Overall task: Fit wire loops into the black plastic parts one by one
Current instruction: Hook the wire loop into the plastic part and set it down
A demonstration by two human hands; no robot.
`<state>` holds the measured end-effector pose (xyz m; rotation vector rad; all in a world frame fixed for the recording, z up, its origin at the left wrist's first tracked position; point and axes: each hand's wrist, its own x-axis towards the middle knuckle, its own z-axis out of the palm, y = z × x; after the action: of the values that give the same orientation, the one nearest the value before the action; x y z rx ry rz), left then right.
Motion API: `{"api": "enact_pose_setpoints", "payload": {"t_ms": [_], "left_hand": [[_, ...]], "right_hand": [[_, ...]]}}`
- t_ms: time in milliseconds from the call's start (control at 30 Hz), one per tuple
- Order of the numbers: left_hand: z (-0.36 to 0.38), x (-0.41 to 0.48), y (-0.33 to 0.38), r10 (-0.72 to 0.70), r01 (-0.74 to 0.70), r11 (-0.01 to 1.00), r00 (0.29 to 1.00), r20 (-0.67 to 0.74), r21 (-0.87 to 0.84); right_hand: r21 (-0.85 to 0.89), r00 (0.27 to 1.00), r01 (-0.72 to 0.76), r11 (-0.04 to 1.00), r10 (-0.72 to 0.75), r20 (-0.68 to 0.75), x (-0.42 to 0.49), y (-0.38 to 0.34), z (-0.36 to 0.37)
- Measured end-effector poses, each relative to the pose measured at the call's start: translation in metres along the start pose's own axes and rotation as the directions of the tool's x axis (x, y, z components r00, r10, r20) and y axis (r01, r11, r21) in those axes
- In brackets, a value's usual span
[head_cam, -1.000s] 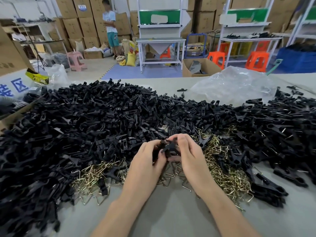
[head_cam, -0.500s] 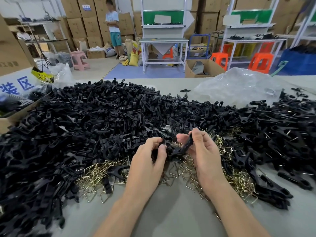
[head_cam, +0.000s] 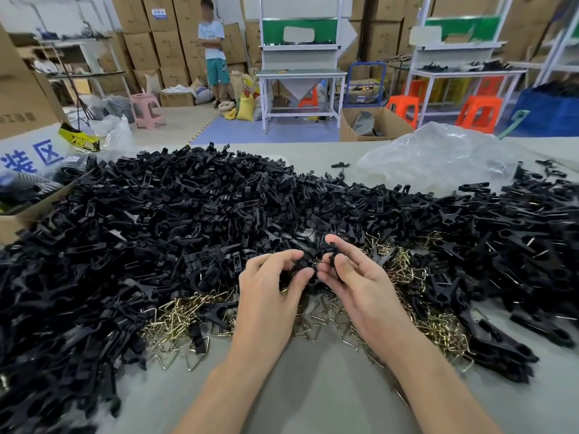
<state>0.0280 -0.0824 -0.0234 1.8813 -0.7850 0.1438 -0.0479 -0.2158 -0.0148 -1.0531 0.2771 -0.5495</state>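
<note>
My left hand [head_cam: 269,292] and my right hand [head_cam: 357,283] meet at the middle of the table, fingertips together. Between them they pinch a black plastic part [head_cam: 308,264]; one end of it sticks up past my right index finger. Whether a wire loop sits in it is hidden by the fingers. Under and around my hands lies a heap of brass-coloured wire loops [head_cam: 185,314], reaching to the right as well. A wide pile of black plastic parts [head_cam: 163,220] covers the table behind and on both sides.
A crumpled clear plastic bag [head_cam: 438,158] lies at the back right. A cardboard box [head_cam: 18,214] stands at the left edge. Bare grey table [head_cam: 313,386] shows between my forearms. A person stands far back by stacked cartons.
Both hands have stayed together on the black part, shifting a little. My right fingers have turned it so its end now points up instead of slanting to the right.
</note>
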Motion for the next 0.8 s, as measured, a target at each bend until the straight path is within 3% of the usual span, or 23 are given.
{"api": "enact_pose_setpoints", "payload": {"t_ms": [200, 433, 700, 800], "left_hand": [[0.000, 0.002, -0.001, 0.104, -0.089, 0.993, 0.976, -0.194, 0.082], [0.003, -0.001, 0.004, 0.084, -0.088, 0.995, 0.993, -0.077, -0.045], [0.002, -0.004, 0.010, 0.077, -0.076, 0.982, 0.997, 0.001, -0.172], [0.002, -0.004, 0.011, -0.039, 0.036, 0.963, 0.999, -0.008, -0.268]], "right_hand": [[-0.002, 0.997, -0.075, 0.997, 0.075, 0.032, -0.003, -0.001, 0.005], [-0.148, 0.999, -0.014, 0.989, 0.020, 0.042, -0.007, -0.001, 0.012], [0.024, 0.994, -0.107, 0.994, 0.107, -0.002, -0.005, 0.003, 0.007], [0.046, 0.995, -0.104, 0.993, 0.104, 0.001, -0.006, 0.002, 0.008]]}}
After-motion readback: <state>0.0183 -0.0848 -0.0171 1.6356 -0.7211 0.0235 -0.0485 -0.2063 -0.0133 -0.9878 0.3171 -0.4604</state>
